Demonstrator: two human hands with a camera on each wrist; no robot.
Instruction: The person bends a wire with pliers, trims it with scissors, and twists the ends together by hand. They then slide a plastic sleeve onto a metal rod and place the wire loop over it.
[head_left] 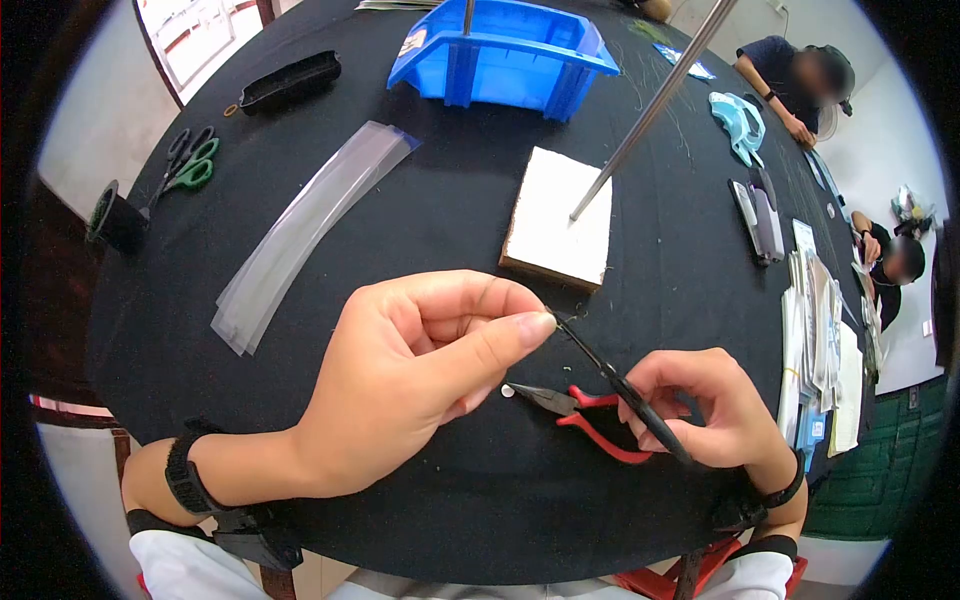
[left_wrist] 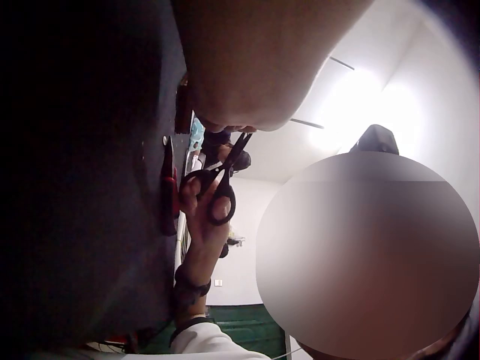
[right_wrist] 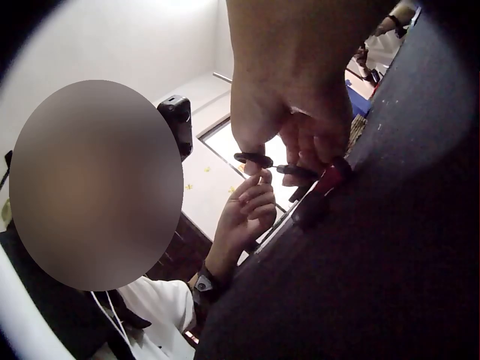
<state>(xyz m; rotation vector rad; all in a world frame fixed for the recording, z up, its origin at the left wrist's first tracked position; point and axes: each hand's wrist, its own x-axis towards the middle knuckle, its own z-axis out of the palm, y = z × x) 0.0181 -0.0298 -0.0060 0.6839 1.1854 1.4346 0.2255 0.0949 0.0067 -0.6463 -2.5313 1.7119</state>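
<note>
In the head view my left hand (head_left: 395, 385) pinches a small thread-like piece between thumb and forefinger; most of it is hidden by the fingertips. My right hand (head_left: 725, 405) grips black scissors (head_left: 605, 368), with fingers and thumb through the handle loops. The blades point up and left, their tips right at the left fingertips. Seen from the left wrist, the scissors (left_wrist: 238, 154) have their blades slightly parted. Below both hands, needle-nose pliers (head_left: 598, 436) with red handles lie on the black-covered table, partly behind the right hand. A small white disc (head_left: 508, 391) lies at their tip.
A white-topped block (head_left: 555, 225) holds a slanting metal rod (head_left: 650, 115). Behind it stands a blue bin (head_left: 500, 75). Clear plastic sleeves (head_left: 310, 225) and green-handled scissors (head_left: 195, 168) lie left; a stapler (head_left: 762, 215) and stacked packets (head_left: 815, 320) lie right. Two people sit beyond.
</note>
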